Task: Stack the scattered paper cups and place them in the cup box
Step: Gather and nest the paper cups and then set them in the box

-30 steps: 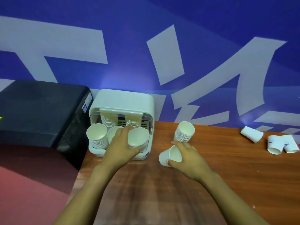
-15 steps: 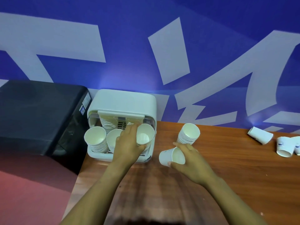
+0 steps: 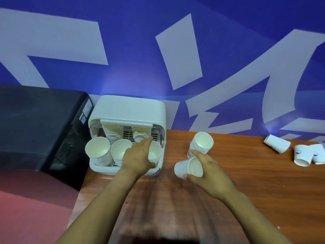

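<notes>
Single head view, high and close, facing forward-down over table [image 3: 263, 182] toward wall; edges probably wide-angle warped.

wooden table [image 3: 246, 199] | black machine [image 3: 38, 124] left | blue-white wall [image 3: 175, 50] behind

Dim room, blue-violet cast washing over everything. Soft glow spots showing on the wall [image 3: 112, 85] above the cup box [image 3: 130, 108] & at far right. Desk [image 3: 263, 182] grain smearing w/ motion blur near the bottom edge. Wide-angle lens bending the edges; forearms going soft at the bottom.
</notes>
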Action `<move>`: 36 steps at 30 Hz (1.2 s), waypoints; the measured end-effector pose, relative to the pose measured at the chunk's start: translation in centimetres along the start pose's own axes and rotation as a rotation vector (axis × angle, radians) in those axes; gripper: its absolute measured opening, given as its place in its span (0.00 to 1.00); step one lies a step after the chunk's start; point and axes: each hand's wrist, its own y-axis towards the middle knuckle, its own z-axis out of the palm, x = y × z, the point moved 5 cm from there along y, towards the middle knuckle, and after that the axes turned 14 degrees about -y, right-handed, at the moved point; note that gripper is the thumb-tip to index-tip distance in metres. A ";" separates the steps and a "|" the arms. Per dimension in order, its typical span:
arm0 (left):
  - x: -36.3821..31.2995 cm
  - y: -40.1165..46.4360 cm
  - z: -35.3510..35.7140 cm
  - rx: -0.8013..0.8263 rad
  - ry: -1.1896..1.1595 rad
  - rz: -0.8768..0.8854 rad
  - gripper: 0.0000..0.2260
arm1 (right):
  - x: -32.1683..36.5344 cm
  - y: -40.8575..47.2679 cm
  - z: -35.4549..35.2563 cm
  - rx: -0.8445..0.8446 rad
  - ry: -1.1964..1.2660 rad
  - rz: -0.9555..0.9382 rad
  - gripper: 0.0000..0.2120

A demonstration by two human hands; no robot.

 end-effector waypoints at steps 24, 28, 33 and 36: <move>2.5 -3.7 -3.3 -0.164 -0.305 -0.022 0.33 | 8.3 6.5 6.0 0.138 -0.115 -0.111 0.44; 2.0 -3.8 -3.4 -0.139 -0.256 -0.036 0.32 | 7.8 6.4 5.5 0.180 -0.060 -0.109 0.43; 1.1 -5.1 -3.7 -0.138 -0.235 -0.027 0.31 | 7.2 4.2 3.0 0.141 -0.074 -0.143 0.36; 0.1 -6.1 -3.5 -0.152 -0.247 0.012 0.30 | 5.9 1.9 2.4 0.215 -0.148 -0.152 0.29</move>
